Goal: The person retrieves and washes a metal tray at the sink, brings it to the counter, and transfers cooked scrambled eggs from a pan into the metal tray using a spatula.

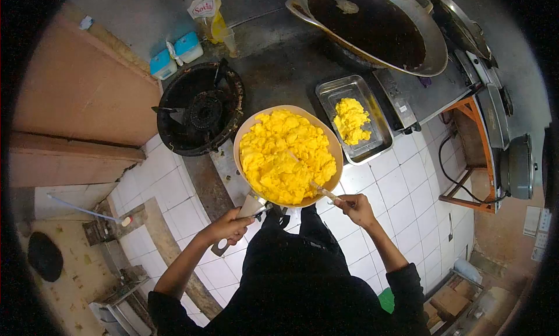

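Observation:
My left hand [228, 226] is closed around the handle of a frying pan [237, 151] with a tan rim. Scrambled eggs [285, 149], bright yellow and lumpy, fill the pan. In my right hand [356, 210] is the handle of a spatula [327, 193], its far end buried in the eggs at the pan's lower right. A rectangular metal tray [379, 139] lies just right of the pan, with a smaller heap of scrambled eggs [351, 121] in it.
A black gas burner [201, 110] stands left of the pan. Behind the tray sits a large wok [432, 50] of dark liquid. An oil pouch [211, 18], a plastic cup [230, 42] and blue-lidded containers [187, 48] stand at the back left. White tiles [407, 184] cover the floor.

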A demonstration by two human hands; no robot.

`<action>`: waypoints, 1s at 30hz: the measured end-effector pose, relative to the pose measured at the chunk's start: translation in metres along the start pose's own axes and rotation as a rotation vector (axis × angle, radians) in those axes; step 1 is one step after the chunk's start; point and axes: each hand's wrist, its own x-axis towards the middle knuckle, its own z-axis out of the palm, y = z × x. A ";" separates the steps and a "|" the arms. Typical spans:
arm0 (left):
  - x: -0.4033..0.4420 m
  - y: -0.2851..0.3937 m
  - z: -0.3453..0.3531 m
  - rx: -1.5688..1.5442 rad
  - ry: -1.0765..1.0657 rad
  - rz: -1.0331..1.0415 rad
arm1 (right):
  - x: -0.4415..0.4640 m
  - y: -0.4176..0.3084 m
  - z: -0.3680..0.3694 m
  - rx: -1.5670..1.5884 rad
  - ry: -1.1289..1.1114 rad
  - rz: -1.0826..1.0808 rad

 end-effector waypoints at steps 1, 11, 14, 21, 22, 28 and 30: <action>0.001 -0.001 0.000 -0.001 0.002 0.000 | 0.001 -0.001 0.001 -0.015 0.029 -0.018; 0.005 -0.007 -0.004 -0.046 -0.008 -0.030 | -0.026 -0.074 -0.050 -0.444 0.091 0.052; 0.007 -0.009 -0.005 -0.049 -0.004 -0.030 | -0.034 -0.073 -0.061 -0.455 0.067 0.028; 0.005 -0.006 -0.003 -0.043 -0.011 -0.011 | -0.027 -0.033 -0.044 -0.303 -0.016 0.063; 0.005 -0.006 -0.003 -0.043 -0.013 -0.008 | -0.025 -0.029 -0.042 -0.278 -0.041 0.073; 0.004 -0.005 -0.002 -0.063 0.012 -0.026 | -0.028 -0.023 -0.038 -0.125 -0.056 0.129; 0.004 -0.005 -0.002 -0.070 0.022 -0.036 | -0.034 -0.026 -0.034 -0.179 0.018 0.108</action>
